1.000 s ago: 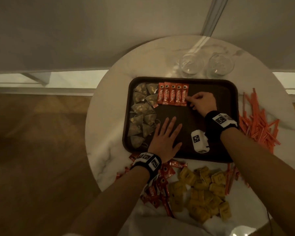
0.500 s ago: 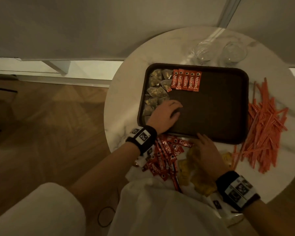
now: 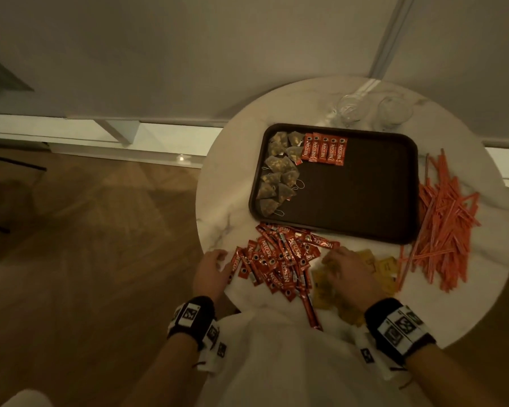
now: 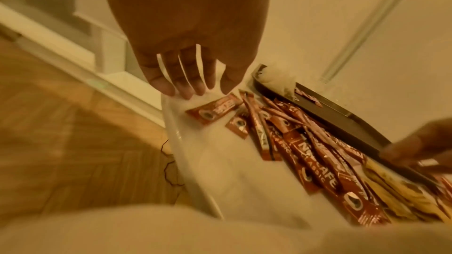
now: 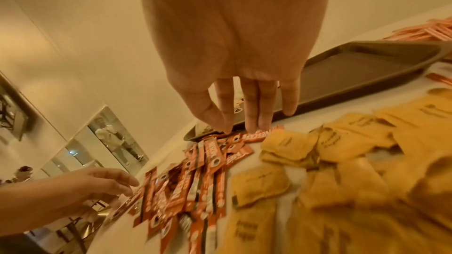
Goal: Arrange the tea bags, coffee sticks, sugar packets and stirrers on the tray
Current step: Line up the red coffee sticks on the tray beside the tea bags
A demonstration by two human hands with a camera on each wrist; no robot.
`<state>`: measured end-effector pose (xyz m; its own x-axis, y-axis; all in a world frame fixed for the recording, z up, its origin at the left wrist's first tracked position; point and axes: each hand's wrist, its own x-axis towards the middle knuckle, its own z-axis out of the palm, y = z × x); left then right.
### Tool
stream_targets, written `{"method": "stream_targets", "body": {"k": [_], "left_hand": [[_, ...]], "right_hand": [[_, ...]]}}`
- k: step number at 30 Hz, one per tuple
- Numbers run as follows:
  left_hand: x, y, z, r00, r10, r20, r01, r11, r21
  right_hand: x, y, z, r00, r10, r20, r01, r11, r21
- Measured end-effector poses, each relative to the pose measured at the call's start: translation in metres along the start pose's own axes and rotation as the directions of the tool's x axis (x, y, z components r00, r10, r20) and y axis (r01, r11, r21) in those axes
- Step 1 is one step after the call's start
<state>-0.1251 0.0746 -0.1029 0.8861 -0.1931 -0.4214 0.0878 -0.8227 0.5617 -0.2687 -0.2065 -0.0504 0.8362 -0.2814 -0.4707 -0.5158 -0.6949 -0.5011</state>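
Left hand withdrawn from tray to coffee sticks at 6 o'clock, right hand alongside, fingers slack, empty; sugar packets, stirrers unplaced

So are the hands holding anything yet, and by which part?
Nothing held. The left hand hovers open by the table edge; the right hand's straight fingertips touch one coffee stick without gripping.
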Motion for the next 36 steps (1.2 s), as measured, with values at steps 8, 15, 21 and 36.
{"method": "stream_targets", "body": {"k": [8,15,21,36], "left_hand": [[-0.004,-0.002,0.002,0.998,0.017,0.061,-0.031,0.971,0.238],[-0.005,0.001,-0.027,0.999,0.014,0.032,-0.018,0.995,0.100],[-0.023,0.034,-0.055,0.977,0.199,-0.071,-0.207,0.970,-0.130],[-0.047,0.107,-0.022,0.841,0.416,0.345,-0.363,0.908,-0.209]], "right_hand": [[-0.028,-0.006,0.013,0.992,0.101,0.073,-0.109,0.988,0.106],[-0.030,-0.012,0.008,0.996,0.082,0.033,-0.087,0.977,0.195],[-0.030,-0.055,-0.011,0.999,-0.018,-0.040,0.031,0.933,0.359],[-0.031,-0.071,-0.022,0.993,-0.121,0.004,0.098,0.824,0.558]]}}
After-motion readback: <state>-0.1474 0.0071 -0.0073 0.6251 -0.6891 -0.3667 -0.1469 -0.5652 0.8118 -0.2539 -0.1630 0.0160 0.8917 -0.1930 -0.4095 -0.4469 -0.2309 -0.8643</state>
